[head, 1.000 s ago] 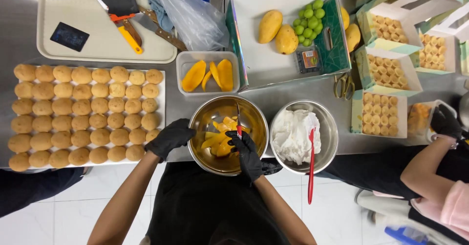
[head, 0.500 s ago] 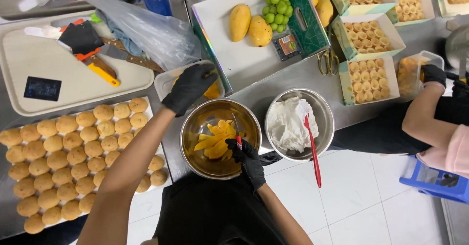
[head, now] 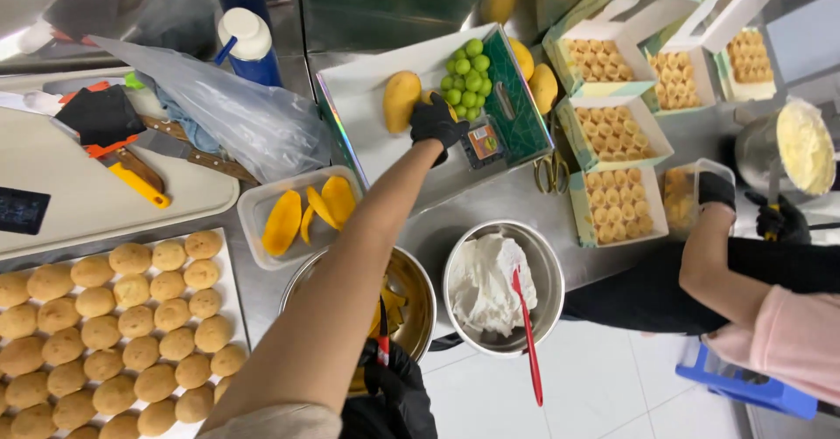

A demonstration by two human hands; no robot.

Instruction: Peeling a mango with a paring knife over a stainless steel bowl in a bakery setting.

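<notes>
Steel counter (head: 262, 295) packed: tray of round pastries (head: 114, 334) far left, mango slices (head: 306, 211) in a tub. Right hand (head: 389, 395) clamped on a small knife (head: 382, 334) over the metal bowl (head: 411, 290). Left hand (head: 435, 122) stretched out, gripping a whole mango (head: 401, 99) on the white tray (head: 359, 98).

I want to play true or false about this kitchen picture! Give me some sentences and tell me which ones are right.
1. The black-gloved left hand reaches to a whole yellow mango on the white tray. True.
2. The red spatula rests in a steel bowl of white cream. True.
3. The green grapes sit in the clear plastic tub. False: that tub holds yellow mango slices.
4. The right hand is bare. False: it wears a black glove.
5. The round golden buns are stacked in a steel bowl. False: they lie in rows on a flat tray.
</notes>
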